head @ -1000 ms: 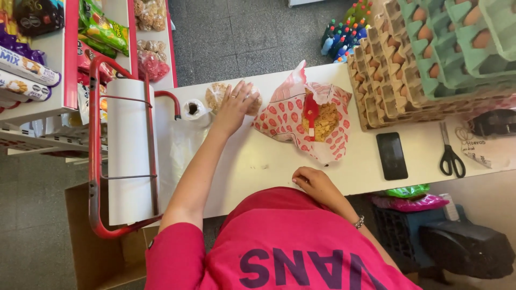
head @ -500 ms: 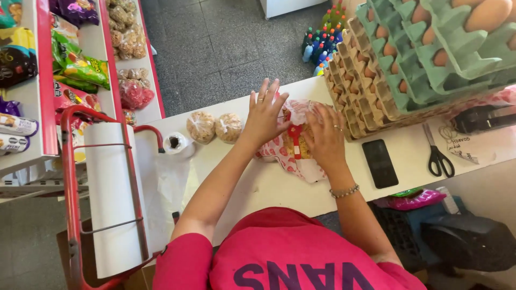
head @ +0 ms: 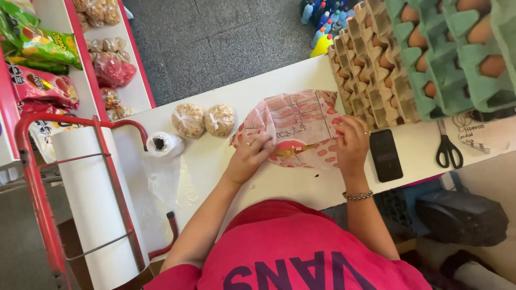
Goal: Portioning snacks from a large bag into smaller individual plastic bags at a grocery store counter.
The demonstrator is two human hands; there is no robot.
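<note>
Head view. Setting: a shop counter, white top [head: 226, 177], grey tiled floor beyond, snack shelves at the far left.

Item 1: red-and-white patterned plastic bag [head: 293, 126], lying on the counter's middle, a paper slip showing at its upper face and yellowish contents visible at its lower edge.

Item 2: left hand [head: 250, 156], fingers pinched on the bag's lower left edge.

Item 3: right hand [head: 352, 142], bracelet at the wrist, fingers closed on the bag's right side. Both hands grasped the bag; none lay free.

Item 4: two small clear bags of pale snacks [head: 203, 119], just left of the patterned bag, apart from it.

Item 5: roll of thin plastic bags [head: 163, 144], near the counter's left end.

Item 6: black phone [head: 385, 154] and scissors [head: 449, 147], right of the bag.

Item 7: stacked egg trays [head: 424, 59], brown and green, far right.

Progress, as judged: the bag appeared filled and was being handled at its mouth; whether closed could not be told. The two snack bags remained outside it.
</note>
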